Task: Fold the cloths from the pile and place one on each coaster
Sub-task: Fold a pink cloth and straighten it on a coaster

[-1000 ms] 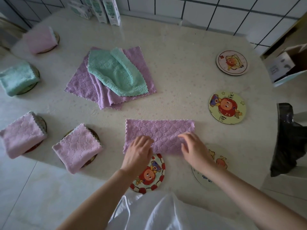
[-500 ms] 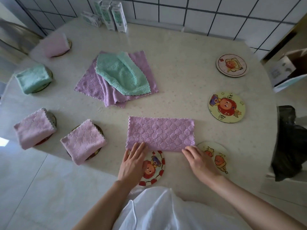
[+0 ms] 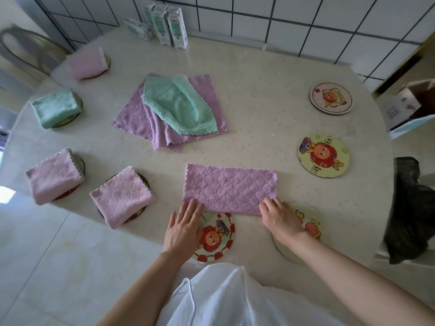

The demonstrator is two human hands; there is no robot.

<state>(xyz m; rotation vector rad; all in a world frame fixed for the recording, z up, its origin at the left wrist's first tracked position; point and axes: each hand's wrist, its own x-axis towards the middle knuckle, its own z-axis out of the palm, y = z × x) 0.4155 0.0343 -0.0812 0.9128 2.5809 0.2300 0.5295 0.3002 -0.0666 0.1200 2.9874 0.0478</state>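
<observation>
Left fingers (image 3: 190,208) lie straight and close together, their tips touching the near left corner of the purple cloth (image 3: 229,187). The left hand (image 3: 182,228) rests flat, partly over a red-rimmed coaster (image 3: 217,238). Right fingers (image 3: 270,207) curl onto the cloth's near right corner and grip it, the right hand (image 3: 281,220) over a pale coaster (image 3: 310,228). The cloth lies as a long strip on the table (image 3: 259,90), its near edge overlapping the red-rimmed coaster. Beyond it sits the pile (image 3: 169,109), green on purple. Four folded cloths (image 3: 121,196) top coasters at left, and two coasters (image 3: 323,155) at right lie uncovered
</observation>
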